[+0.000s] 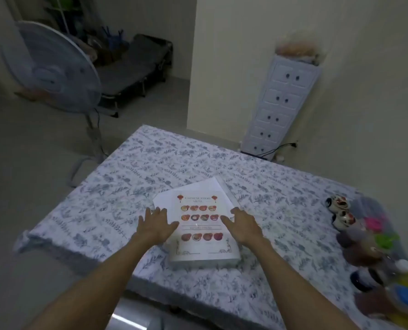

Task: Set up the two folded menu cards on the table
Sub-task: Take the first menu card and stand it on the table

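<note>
Near the middle of the frame, a menu card [201, 225] printed with rows of food pictures lies flat on the surface [127, 186], which is covered by a blue floral cloth. A second white sheet [165, 197] pokes out from under its upper left edge. The left hand [156, 225] rests palm down on the card's left edge, fingers spread, its grip apart and clamped on nothing. The right hand [242, 225] lies flat on the card's right edge, fingers likewise spread. At the right edge of the frame stand small painted cups [339, 208] and blurred coloured items. A standing fan [53, 67] fills the upper left.
</note>
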A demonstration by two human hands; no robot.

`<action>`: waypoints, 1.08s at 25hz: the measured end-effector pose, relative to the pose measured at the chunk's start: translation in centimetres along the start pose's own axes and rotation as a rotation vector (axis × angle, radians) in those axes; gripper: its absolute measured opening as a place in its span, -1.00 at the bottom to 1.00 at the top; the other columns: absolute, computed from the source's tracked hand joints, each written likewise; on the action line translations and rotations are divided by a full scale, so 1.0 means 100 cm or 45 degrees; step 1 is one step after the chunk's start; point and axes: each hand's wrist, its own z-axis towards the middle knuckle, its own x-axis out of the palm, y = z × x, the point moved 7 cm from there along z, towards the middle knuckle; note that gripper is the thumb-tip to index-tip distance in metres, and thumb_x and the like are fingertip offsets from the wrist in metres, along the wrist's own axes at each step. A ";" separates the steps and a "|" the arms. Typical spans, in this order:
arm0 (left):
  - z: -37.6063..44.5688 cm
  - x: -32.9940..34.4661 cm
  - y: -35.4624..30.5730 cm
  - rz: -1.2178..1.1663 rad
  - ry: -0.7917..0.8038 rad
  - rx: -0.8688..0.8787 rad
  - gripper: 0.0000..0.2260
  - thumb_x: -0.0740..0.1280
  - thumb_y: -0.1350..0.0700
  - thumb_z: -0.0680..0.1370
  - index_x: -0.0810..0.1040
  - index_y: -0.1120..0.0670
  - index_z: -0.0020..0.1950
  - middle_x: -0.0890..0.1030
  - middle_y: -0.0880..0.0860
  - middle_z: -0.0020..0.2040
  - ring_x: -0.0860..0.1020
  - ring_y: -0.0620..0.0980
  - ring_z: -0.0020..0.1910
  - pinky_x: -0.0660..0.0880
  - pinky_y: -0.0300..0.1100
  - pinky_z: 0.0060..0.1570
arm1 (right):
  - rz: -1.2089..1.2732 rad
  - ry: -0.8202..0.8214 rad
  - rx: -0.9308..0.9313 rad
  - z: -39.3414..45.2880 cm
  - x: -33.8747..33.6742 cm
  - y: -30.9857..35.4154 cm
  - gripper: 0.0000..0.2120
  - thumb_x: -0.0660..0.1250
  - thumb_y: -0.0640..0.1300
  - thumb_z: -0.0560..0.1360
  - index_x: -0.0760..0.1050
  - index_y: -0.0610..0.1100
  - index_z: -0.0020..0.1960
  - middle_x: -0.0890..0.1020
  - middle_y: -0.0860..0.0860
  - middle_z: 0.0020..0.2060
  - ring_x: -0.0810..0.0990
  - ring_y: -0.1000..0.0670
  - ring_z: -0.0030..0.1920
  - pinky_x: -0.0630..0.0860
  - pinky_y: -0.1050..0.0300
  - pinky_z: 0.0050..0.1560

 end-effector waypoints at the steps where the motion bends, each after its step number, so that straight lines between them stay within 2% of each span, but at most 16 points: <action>1: 0.009 0.006 0.004 -0.102 0.016 -0.001 -0.36 0.13 -0.20 0.60 0.15 0.15 0.57 0.17 0.16 0.60 0.05 0.24 0.59 0.07 0.13 0.53 | 0.026 0.012 0.067 0.008 0.009 -0.007 -0.43 0.15 0.22 0.57 0.33 -0.15 0.41 0.48 -0.14 0.36 0.46 -0.20 0.32 0.46 -0.07 0.25; 4: 0.039 0.026 0.018 -0.592 0.086 -0.029 -0.45 0.22 -0.08 0.61 0.29 0.20 0.50 0.37 0.19 0.50 0.35 0.20 0.46 0.34 -0.12 0.32 | 0.186 0.044 0.279 0.031 0.039 -0.033 -0.42 0.18 0.14 0.59 0.24 -0.18 0.48 0.43 -0.21 0.40 0.42 -0.23 0.37 0.39 -0.06 0.35; 7: 0.067 0.045 0.025 -0.955 0.161 -0.220 -0.49 0.22 -0.03 0.62 0.31 0.22 0.49 0.40 0.21 0.47 0.40 0.20 0.41 0.40 -0.06 0.23 | 0.406 -0.004 0.477 0.053 0.063 -0.051 -0.44 0.18 0.07 0.61 0.22 -0.22 0.49 0.45 -0.23 0.39 0.45 -0.23 0.36 0.38 0.03 0.28; 10: 0.085 0.058 0.025 -1.239 0.213 -0.326 -0.67 0.26 0.07 0.62 0.51 0.27 0.26 0.56 0.28 0.28 0.54 0.29 0.25 0.50 0.10 0.26 | 0.575 -0.102 0.600 0.065 0.072 -0.060 -0.57 0.16 0.06 0.61 0.45 -0.23 0.30 0.59 -0.21 0.21 0.57 -0.23 0.22 0.47 -0.02 0.27; 12: 0.093 0.064 0.024 -1.306 0.241 -0.338 -0.81 0.29 0.14 0.60 0.58 0.23 0.10 0.64 0.27 0.17 0.61 0.28 0.14 0.54 0.17 0.21 | 0.687 -0.189 0.626 0.071 0.072 -0.061 -0.64 0.19 0.03 0.61 0.57 -0.24 0.11 0.66 -0.19 0.02 0.62 -0.19 0.05 0.53 -0.06 0.18; 13: 0.096 0.066 0.024 -1.299 0.229 -0.339 -0.86 0.31 0.17 0.59 0.60 0.20 0.05 0.66 0.25 0.13 0.63 0.27 0.12 0.55 0.18 0.19 | 0.728 -0.224 0.641 0.072 0.071 -0.061 -0.65 0.21 0.02 0.60 0.60 -0.24 0.08 0.67 -0.18 -0.03 0.63 -0.17 -0.02 0.55 -0.04 0.14; 15: 0.099 0.067 0.028 -1.257 0.173 -0.354 -0.92 0.35 0.20 0.56 0.61 0.17 0.00 0.69 0.24 0.07 0.65 0.25 0.08 0.57 0.17 0.15 | 0.759 -0.248 0.660 0.074 0.071 -0.062 -0.66 0.26 0.00 0.59 0.62 -0.27 0.09 0.69 -0.19 -0.05 0.64 -0.19 -0.02 0.57 -0.06 0.15; 18: 0.097 0.067 0.032 -1.242 0.124 -0.369 -0.92 0.39 0.18 0.53 0.62 0.15 -0.01 0.70 0.23 0.04 0.66 0.24 0.06 0.59 0.16 0.13 | 0.768 -0.273 0.679 0.072 0.072 -0.063 -0.70 0.31 -0.06 0.57 0.61 -0.28 0.12 0.69 -0.20 -0.03 0.65 -0.21 0.03 0.57 -0.06 0.16; 21: 0.088 0.060 0.033 -1.258 0.079 -0.338 -0.93 0.39 0.17 0.53 0.60 0.13 -0.01 0.69 0.22 0.02 0.65 0.23 0.08 0.58 0.17 0.14 | 0.859 -0.283 0.688 0.066 0.068 -0.062 -0.81 0.35 -0.10 0.55 0.59 -0.21 0.06 0.66 -0.09 -0.16 0.63 -0.14 -0.05 0.52 0.12 -0.09; 23: 0.080 0.055 0.033 -1.283 0.030 -0.289 -0.89 0.39 0.17 0.53 0.59 0.14 0.03 0.66 0.22 0.01 0.63 0.22 0.10 0.57 0.18 0.16 | 0.901 -0.258 0.645 0.062 0.064 -0.060 -0.87 0.36 -0.10 0.54 0.57 -0.17 -0.01 0.64 -0.03 -0.21 0.62 -0.12 -0.08 0.47 0.16 -0.19; 25: 0.069 0.047 0.030 -1.331 -0.031 -0.219 -0.86 0.40 0.17 0.53 0.57 0.08 0.08 0.64 0.15 -0.01 0.62 0.18 0.07 0.58 0.14 0.15 | 0.930 -0.244 0.589 0.059 0.056 -0.059 -0.89 0.37 -0.11 0.53 0.56 -0.17 -0.03 0.64 0.00 -0.22 0.62 -0.10 -0.10 0.49 0.16 -0.20; 27: 0.057 0.038 0.021 -1.377 -0.083 -0.139 -0.85 0.40 0.16 0.53 0.53 0.00 0.07 0.64 0.08 0.00 0.63 0.14 0.05 0.59 0.12 0.12 | 1.052 -0.234 0.531 0.053 0.049 -0.062 -0.87 0.37 -0.16 0.53 0.58 -0.21 0.02 0.69 -0.07 -0.13 0.67 -0.14 -0.05 0.61 0.04 -0.05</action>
